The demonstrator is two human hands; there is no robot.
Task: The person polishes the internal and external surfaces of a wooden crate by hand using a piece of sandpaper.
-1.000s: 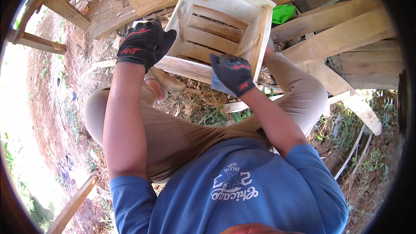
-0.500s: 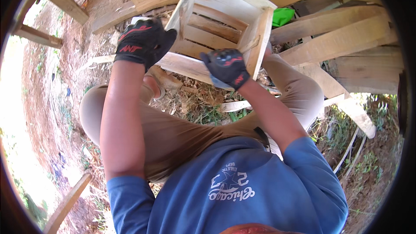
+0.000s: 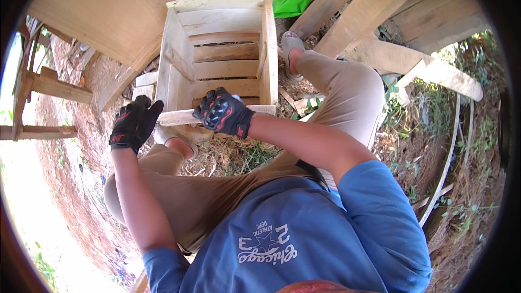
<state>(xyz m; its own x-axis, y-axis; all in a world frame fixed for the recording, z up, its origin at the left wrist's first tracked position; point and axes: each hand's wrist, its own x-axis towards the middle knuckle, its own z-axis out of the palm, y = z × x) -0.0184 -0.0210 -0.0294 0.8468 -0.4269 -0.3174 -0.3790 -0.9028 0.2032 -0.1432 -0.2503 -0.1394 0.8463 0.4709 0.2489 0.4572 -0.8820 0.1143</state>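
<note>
A slatted wooden crate [image 3: 268, 49] stands between my feet with its hollow side up. My right hand [image 3: 221, 113], in a black glove with a hard knuckle guard, lies over the crate's near rail. Its fingers are bent around something pale, of which only a sliver shows beside the glove; the kind cannot be made out. Just outside the crate's near left corner is my left hand [image 3: 134, 122], gloved the same way. Its thumb stands apart from the curled fingers, and nothing shows between them.
A broad wooden panel [image 3: 108, 13] leans at the far left. Beyond the crate lies a green cloth bag [image 3: 293, 2]. Heavy boards [image 3: 347, 8] are stacked at the far right, and a pale plank [image 3: 445, 78] juts out there. Rough wooden framing [image 3: 59, 87] stands left.
The view has shifted, and the crate now appears farther left and squarer. My right hand has moved left along the near rail. The left hand is lower, beside the corner.
</note>
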